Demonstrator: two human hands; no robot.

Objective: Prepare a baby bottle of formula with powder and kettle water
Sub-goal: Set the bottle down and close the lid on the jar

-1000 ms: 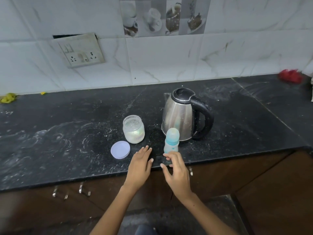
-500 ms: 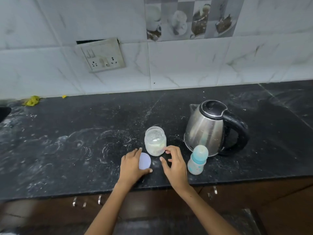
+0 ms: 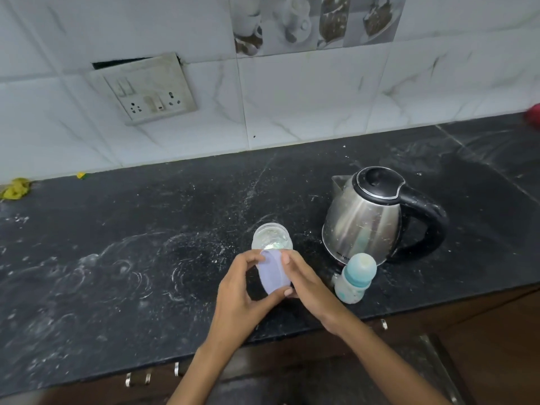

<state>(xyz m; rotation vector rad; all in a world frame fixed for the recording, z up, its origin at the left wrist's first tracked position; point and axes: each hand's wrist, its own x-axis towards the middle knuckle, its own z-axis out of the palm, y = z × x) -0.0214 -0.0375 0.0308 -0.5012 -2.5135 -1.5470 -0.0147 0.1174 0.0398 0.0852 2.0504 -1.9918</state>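
Both hands hold a pale lilac jar lid (image 3: 273, 273) just above the black counter (image 3: 117, 273), tilted on edge. My left hand (image 3: 239, 299) grips its left side and my right hand (image 3: 309, 287) its right side. Right behind the lid stands an open clear jar (image 3: 271, 236) with white powder at its bottom. To the right, a small baby bottle (image 3: 355, 277) with a teal cap stands upright near the counter's front edge. Behind it sits a steel kettle (image 3: 365, 220) with a black lid and handle, handle pointing right.
White powder is smeared over the counter around the jar. A wall socket plate (image 3: 146, 89) hangs loose on the tiled wall. Yellow scraps (image 3: 16, 188) lie at the far left, a red thing (image 3: 533, 116) at the far right. Cabinet handles (image 3: 137, 378) show below the counter edge.
My left hand has lifted the lid off the counter and my right hand has joined it on the lid. Earlier my right hand left the baby bottle.
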